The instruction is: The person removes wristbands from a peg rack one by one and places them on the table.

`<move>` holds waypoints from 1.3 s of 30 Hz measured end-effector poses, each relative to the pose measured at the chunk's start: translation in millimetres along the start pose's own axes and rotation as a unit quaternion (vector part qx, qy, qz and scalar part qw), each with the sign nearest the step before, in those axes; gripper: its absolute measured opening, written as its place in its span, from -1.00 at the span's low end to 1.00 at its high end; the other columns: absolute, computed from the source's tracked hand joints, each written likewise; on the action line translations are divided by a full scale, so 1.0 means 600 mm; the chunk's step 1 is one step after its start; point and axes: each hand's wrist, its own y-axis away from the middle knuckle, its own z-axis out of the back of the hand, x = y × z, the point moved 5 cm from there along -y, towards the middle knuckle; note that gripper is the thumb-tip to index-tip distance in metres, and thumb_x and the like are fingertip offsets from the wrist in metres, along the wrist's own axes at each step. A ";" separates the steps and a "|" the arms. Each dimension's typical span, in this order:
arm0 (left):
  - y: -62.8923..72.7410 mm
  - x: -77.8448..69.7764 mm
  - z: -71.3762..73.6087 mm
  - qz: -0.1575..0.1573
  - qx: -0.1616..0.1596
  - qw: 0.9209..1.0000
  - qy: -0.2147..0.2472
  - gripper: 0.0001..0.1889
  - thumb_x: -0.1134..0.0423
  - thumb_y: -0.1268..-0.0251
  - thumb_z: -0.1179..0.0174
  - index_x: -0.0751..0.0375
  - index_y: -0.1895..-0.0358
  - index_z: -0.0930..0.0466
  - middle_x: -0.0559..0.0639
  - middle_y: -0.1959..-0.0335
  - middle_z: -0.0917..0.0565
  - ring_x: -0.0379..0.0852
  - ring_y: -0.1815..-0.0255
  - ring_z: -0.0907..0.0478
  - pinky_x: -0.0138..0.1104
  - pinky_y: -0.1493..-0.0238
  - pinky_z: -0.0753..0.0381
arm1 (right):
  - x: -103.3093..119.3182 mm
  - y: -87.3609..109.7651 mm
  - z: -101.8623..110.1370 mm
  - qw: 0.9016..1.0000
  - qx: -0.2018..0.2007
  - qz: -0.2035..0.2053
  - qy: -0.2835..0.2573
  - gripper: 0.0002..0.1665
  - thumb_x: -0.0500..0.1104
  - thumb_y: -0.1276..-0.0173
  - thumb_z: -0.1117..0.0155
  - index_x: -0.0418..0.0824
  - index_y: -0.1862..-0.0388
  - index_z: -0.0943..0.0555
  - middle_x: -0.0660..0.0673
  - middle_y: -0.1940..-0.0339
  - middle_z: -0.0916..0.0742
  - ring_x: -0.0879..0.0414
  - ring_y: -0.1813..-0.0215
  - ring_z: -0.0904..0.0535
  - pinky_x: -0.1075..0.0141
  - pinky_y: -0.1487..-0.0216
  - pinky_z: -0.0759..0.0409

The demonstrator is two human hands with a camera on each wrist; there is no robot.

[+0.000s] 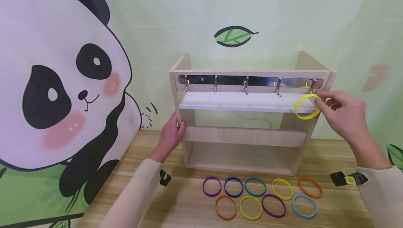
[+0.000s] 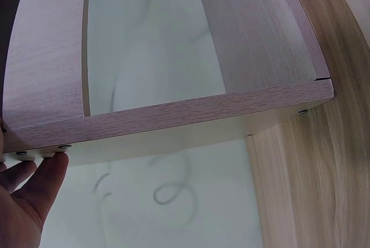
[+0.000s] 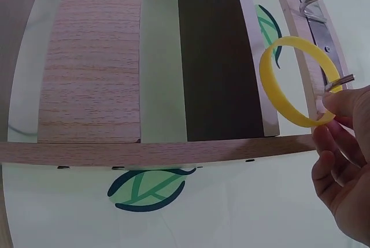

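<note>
A yellow silicone wristband (image 1: 306, 117) is pinched between the thumb and fingers of my right hand (image 1: 346, 112), just below the rightmost metal hook (image 1: 313, 86). In the right wrist view, that hook's tip overlaps the edge of the wristband (image 3: 272, 92) beside my thumb. My left hand (image 1: 171, 133) grips the left side panel of the small wooden shelf (image 1: 245, 135), thumb at the front edge. Fingers of the left hand (image 2: 26, 207) lie against the panel's outer face in the left wrist view. A metal rail (image 1: 231, 80) with several hooks spans the shelf's upper front.
Several coloured wristbands lie in two rows on the wood-grain table before the shelf, among them a purple one (image 1: 204, 186), a green one (image 1: 255, 195) and a light blue one (image 1: 304, 216). Behind stands a pale green backdrop (image 1: 189, 18) with a printed panda (image 1: 63, 81).
</note>
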 end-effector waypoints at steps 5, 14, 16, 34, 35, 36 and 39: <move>-0.001 0.000 0.000 -0.005 -0.004 1.000 0.001 -0.60 0.21 -0.39 0.09 0.22 -0.24 -0.26 0.20 -0.07 -0.51 0.09 0.03 -0.55 -0.08 0.17 -0.66 | -0.003 0.002 0.002 1.000 -0.001 -0.010 0.011 -0.77 -0.29 -0.16 -0.35 -0.33 0.17 -0.71 0.55 0.43 -0.46 0.51 0.48 -0.34 0.67 0.48 -0.26; -0.001 0.001 -0.001 0.005 -0.002 1.000 -0.001 -0.58 0.20 -0.40 0.09 0.21 -0.27 -0.24 0.20 -0.09 -0.50 0.10 0.02 -0.55 -0.09 0.18 -0.66 | 0.014 0.002 0.013 0.998 -0.034 0.046 0.015 -0.83 -0.38 -0.09 -0.37 -0.37 0.28 -0.72 0.57 0.44 -0.46 0.53 0.48 -0.32 0.65 0.48 -0.23; -0.001 0.001 -0.002 0.010 0.002 1.000 0.000 -0.57 0.19 -0.40 0.09 0.20 -0.28 -0.22 0.22 -0.11 -0.49 0.11 0.01 -0.55 -0.07 0.16 -0.65 | 0.018 0.003 0.017 0.998 -0.041 0.056 0.010 -0.82 -0.40 -0.07 -0.38 -0.36 0.29 -0.72 0.57 0.43 -0.47 0.54 0.48 -0.32 0.66 0.47 -0.24; 0.000 0.000 -0.001 0.004 0.000 1.000 -0.004 -0.59 0.20 -0.41 0.09 0.23 -0.26 -0.23 0.24 -0.08 -0.50 0.15 0.02 -0.55 -0.06 0.17 -0.65 | 0.024 0.038 0.031 0.994 -0.030 0.107 0.015 -0.74 -0.57 0.15 -0.41 -0.39 0.41 -0.72 0.18 0.51 -0.56 0.53 0.48 -0.30 0.67 0.40 -0.24; 0.000 -0.001 -0.001 0.001 -0.002 1.000 -0.003 -0.59 0.20 -0.41 0.09 0.23 -0.26 -0.24 0.24 -0.08 -0.50 0.15 0.02 -0.55 -0.06 0.17 -0.65 | 0.020 0.043 0.030 0.994 -0.024 0.108 0.018 -0.74 -0.56 0.15 -0.42 -0.38 0.41 -0.72 0.17 0.52 -0.56 0.52 0.48 -0.30 0.67 0.41 -0.24; 0.000 -0.001 -0.001 -0.001 -0.003 1.000 -0.002 -0.59 0.20 -0.41 0.09 0.23 -0.26 -0.24 0.24 -0.08 -0.50 0.15 0.02 -0.55 -0.06 0.17 -0.65 | 0.016 0.049 0.030 0.994 -0.018 0.107 0.021 -0.74 -0.55 0.15 -0.42 -0.36 0.41 -0.72 0.18 0.53 -0.55 0.50 0.48 -0.29 0.66 0.42 -0.23; 0.001 -0.002 -0.001 -0.008 -0.006 1.000 -0.003 -0.59 0.21 -0.41 0.09 0.23 -0.26 -0.24 0.24 -0.08 -0.51 0.14 0.02 -0.55 -0.06 0.16 -0.65 | 0.003 0.067 0.028 0.994 0.000 0.105 0.026 -0.75 -0.52 0.14 -0.43 -0.33 0.41 -0.73 0.10 0.58 -0.57 0.48 0.49 -0.30 0.64 0.47 -0.23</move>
